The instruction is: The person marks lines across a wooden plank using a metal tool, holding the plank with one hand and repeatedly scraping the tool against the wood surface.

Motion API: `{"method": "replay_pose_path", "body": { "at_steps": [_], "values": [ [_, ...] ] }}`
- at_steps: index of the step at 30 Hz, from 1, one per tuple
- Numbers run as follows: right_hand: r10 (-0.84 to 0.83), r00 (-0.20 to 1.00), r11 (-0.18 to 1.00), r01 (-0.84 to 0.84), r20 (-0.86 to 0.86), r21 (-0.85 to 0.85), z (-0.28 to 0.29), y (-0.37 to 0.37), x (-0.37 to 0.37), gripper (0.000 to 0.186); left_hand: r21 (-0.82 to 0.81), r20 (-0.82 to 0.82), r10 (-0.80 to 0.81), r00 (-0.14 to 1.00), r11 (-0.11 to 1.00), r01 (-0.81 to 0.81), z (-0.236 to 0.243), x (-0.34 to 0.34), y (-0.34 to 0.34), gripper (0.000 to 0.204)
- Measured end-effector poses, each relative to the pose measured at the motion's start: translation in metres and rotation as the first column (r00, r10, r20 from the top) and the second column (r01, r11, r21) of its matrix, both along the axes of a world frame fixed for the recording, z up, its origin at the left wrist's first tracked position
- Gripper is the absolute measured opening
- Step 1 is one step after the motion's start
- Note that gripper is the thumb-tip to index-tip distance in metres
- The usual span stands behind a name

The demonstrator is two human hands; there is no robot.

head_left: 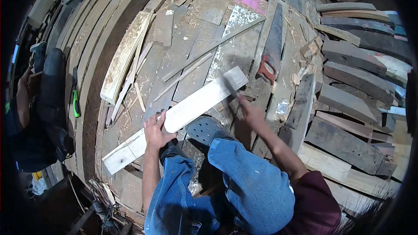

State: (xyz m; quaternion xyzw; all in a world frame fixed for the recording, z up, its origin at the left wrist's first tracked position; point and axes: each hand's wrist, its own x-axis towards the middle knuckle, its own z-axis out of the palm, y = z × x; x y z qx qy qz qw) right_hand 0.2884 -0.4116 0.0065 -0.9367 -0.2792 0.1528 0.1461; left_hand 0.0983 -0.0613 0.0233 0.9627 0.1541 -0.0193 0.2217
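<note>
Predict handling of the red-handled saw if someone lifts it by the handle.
The saw's blade looks long and thin, so it may flex sideways. It extends well beyond the red handle, so the tip could dip. It seems to lie flat on the planks, so rolling looks unlikely.

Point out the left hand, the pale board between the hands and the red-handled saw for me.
Left hand (154, 133): head view, on the back of the hand.
Pale board (204, 100): head view, on its upper face.
Red-handled saw (273, 39): head view, on the blade.
</note>
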Motion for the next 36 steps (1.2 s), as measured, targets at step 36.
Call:
{"method": "replay_pose_path", "body": {
  "at_steps": [36],
  "values": [
    [-0.084,0.952,0.986,0.122,-0.293,0.113,0.023,0.064,-0.054,0.064,0.019,-0.074,0.043,0.996,0.999,-0.042,0.003,-0.005,0.005,0.099]
  ]
}}
